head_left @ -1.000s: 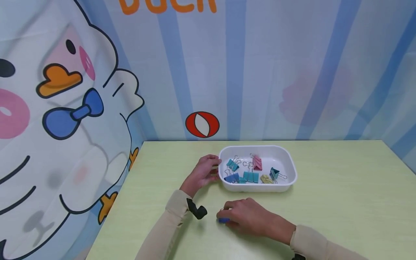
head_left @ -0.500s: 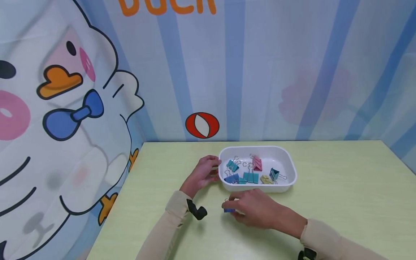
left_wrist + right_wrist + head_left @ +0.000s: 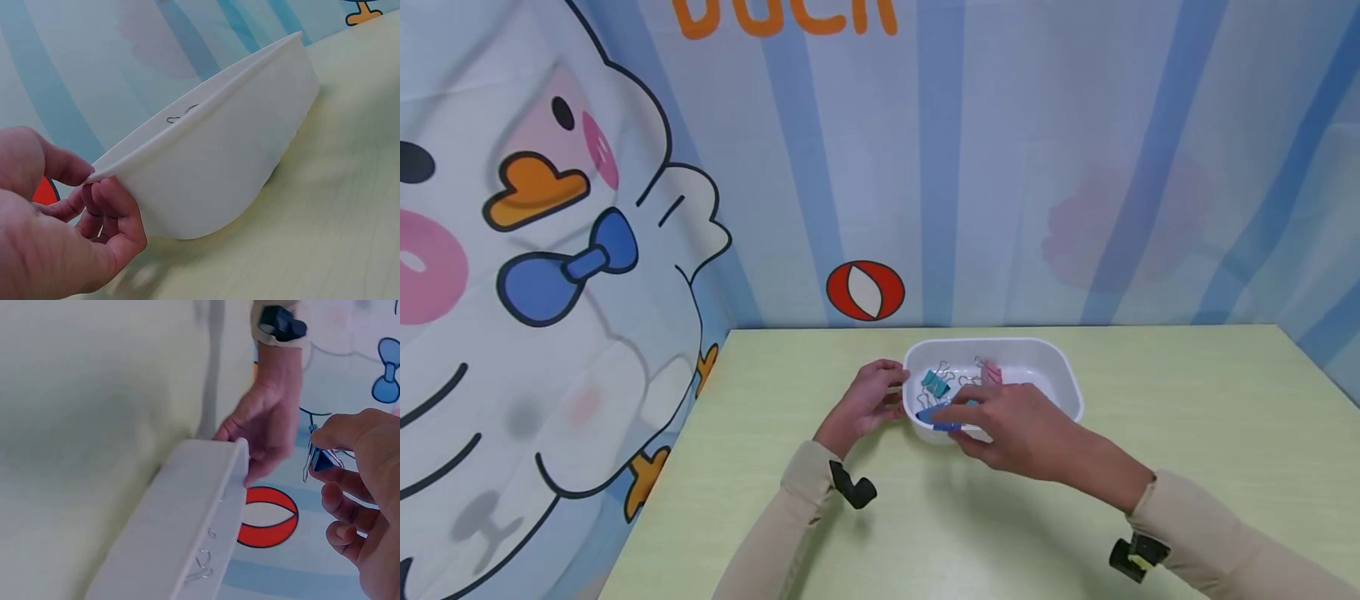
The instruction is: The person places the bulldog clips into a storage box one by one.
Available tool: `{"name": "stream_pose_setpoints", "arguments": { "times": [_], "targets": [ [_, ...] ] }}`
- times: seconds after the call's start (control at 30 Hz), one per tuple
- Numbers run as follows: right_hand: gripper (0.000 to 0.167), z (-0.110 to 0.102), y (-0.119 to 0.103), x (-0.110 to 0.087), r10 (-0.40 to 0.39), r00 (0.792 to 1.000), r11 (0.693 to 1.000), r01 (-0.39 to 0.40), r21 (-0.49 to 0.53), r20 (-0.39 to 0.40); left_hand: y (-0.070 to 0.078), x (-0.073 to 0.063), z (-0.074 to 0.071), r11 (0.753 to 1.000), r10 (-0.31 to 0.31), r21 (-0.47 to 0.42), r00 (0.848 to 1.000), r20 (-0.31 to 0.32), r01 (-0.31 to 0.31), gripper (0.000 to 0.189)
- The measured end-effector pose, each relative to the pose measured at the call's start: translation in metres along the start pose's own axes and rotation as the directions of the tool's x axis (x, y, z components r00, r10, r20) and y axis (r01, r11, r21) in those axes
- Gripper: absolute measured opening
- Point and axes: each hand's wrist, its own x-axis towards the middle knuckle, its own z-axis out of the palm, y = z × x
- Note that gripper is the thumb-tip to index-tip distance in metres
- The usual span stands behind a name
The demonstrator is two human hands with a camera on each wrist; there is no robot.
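A white plastic tray [image 3: 1060, 367] with several binder clips stands on the table. My left hand [image 3: 868, 398] holds the tray's left end; in the left wrist view its thumb and curled fingers pinch the rim [image 3: 144, 153]. Over the tray's near edge, my right hand [image 3: 1022, 429] pinches a blue binder clip [image 3: 322, 460] between thumb and fingers, its wire handles showing in the right wrist view. Inside the tray lie a teal binder clip [image 3: 936, 383] and a pink binder clip [image 3: 991, 372]. My right hand hides other clips in the tray.
The pale yellow-green table [image 3: 1187, 433] extends around the tray. Behind it hangs a blue-striped cloth backdrop [image 3: 1000, 167] with a cartoon duck [image 3: 625, 367] on the left. Dark cameras sit on both wrists.
My right hand has lifted the blue binder clip from near the table in front and carried it away from me, up over the tray's near edge. My left hand stays at the tray.
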Motion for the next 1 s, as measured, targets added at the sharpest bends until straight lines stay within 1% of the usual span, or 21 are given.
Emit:
{"name": "stream_pose_setpoints", "arguments": {
  "times": [0.1, 0.23, 0.37, 0.47, 0.53, 0.7, 0.77, 0.9, 1.0],
  "targets": [
    [0.035, -0.010, 0.007, 0.002, 0.007, 0.999, 1.000, -0.006, 0.017, -0.041, 0.000, 0.001, -0.001, 1.000, -0.002, 0.000, 1.000, -0.001, 0.002, 0.027],
    [0.037, -0.025, 0.017, 0.004, 0.015, 0.997, 1.000, -0.014, 0.016, -0.073, 0.000, 0.001, -0.001, 1.000, 0.001, 0.009, 1.000, 0.000, -0.001, 0.027],
    [0.036, -0.039, 0.029, 0.005, 0.057, 0.995, 0.998, -0.058, -0.008, -0.086, 0.001, 0.001, 0.000, 1.000, -0.007, 0.015, 1.000, -0.007, 0.008, 0.027],
    [0.037, -0.047, 0.038, 0.004, 0.104, 0.991, 0.994, -0.106, -0.014, -0.086, 0.001, 0.000, 0.000, 1.000, -0.011, 0.017, 1.000, -0.010, 0.011, 0.028],
    [0.038, -0.052, 0.043, 0.002, 0.122, 0.988, 0.992, -0.123, -0.010, -0.091, 0.001, 0.000, 0.000, 1.000, -0.010, 0.018, 1.000, -0.011, 0.010, 0.028],
    [0.036, -0.057, 0.056, -0.002, 0.152, 0.984, 0.988, -0.153, -0.003, -0.094, 0.001, 0.001, 0.000, 1.000, -0.007, 0.016, 1.000, -0.010, 0.007, 0.028],
    [0.038, -0.058, 0.061, -0.003, 0.186, 0.979, 0.982, -0.188, -0.011, -0.085, 0.002, 0.002, 0.000, 1.000, -0.007, 0.014, 1.000, -0.010, 0.007, 0.029],
    [0.048, -0.058, 0.067, -0.006, 0.269, 0.961, 0.962, -0.272, -0.030, -0.063, 0.001, 0.002, 0.000, 1.000, -0.014, 0.016, 1.000, -0.011, 0.014, 0.029],
    [0.055, -0.057, 0.069, -0.009, 0.297, 0.954, 0.953, -0.299, -0.041, -0.049, 0.001, 0.003, -0.001, 1.000, -0.020, 0.018, 1.000, -0.013, 0.021, 0.029]
  ]
}}
